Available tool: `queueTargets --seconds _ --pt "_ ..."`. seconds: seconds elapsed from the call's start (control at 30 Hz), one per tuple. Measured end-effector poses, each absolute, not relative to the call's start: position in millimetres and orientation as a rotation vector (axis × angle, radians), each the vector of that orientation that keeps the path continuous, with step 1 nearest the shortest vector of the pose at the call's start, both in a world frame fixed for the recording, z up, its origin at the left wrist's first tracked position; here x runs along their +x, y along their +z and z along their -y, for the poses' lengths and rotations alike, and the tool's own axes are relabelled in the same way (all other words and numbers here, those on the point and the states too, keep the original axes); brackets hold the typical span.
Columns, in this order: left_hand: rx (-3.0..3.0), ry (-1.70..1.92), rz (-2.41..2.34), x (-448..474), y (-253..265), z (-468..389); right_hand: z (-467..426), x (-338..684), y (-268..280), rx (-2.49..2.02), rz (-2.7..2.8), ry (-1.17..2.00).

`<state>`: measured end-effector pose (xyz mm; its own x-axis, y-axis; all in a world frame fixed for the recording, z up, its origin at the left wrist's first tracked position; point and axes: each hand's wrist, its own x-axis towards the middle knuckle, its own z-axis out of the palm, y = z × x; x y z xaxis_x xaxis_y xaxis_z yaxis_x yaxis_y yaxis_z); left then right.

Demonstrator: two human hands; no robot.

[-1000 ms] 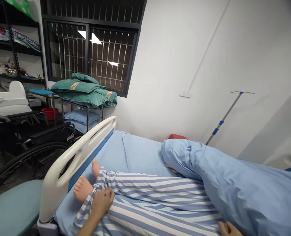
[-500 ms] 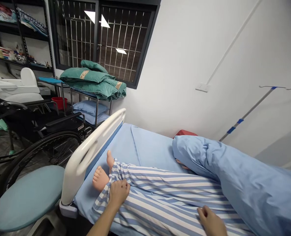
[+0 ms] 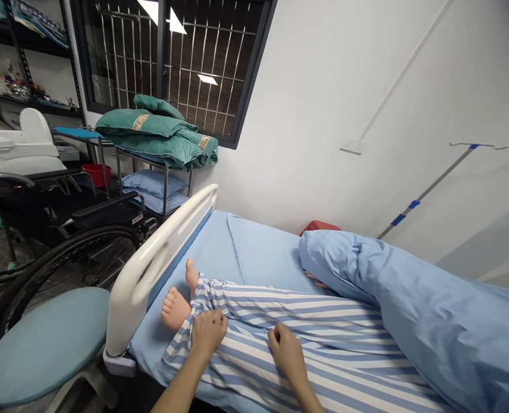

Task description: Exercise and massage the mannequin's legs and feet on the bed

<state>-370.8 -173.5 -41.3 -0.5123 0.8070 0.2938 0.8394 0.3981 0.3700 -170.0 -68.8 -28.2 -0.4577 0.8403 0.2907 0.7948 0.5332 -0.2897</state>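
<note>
Striped blue-and-white trousers (image 3: 331, 344) cover the legs of a figure lying on the bed. Two bare, doll-like feet (image 3: 175, 310) stick out of the cuffs near the footboard. My left hand (image 3: 209, 331) is closed on the trouser cloth at the nearer leg's ankle, knuckles up. Over the same leg, farther up the shin, my right hand (image 3: 286, 350) has its fingers curled in. Whether cloth is caught in them is hidden. A light blue quilt (image 3: 409, 292) lies bunched over the upper legs, with fingers of the figure's hand (image 3: 315, 280) showing at its edge.
A cream footboard (image 3: 138, 275) closes the bed's left end. Beyond it stand a round blue-grey seat (image 3: 47, 344), a black wheelchair (image 3: 94, 241) and a rack with green bedding (image 3: 163, 137). A drip pole (image 3: 435, 183) leans at the right wall.
My right hand has moved left along the leg, from near the quilt toward my left hand. My left hand stays at the ankle. The view has shifted slightly.
</note>
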Motion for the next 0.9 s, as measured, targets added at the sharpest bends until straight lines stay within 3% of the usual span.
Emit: queueTargets --seconds 0.33,0.67,0.9 --pt "-1.501 -0.731 2.563 -370 -40 176 104 -212 -28 -1.194 2.375 -0.038" --pt "-1.554 -0.742 2.537 -368 -37 181 140 -272 -28 -1.239 2.397 0.04" --pt "-1.505 -0.781 2.546 -369 -39 180 113 -284 -27 -1.203 2.483 0.438"
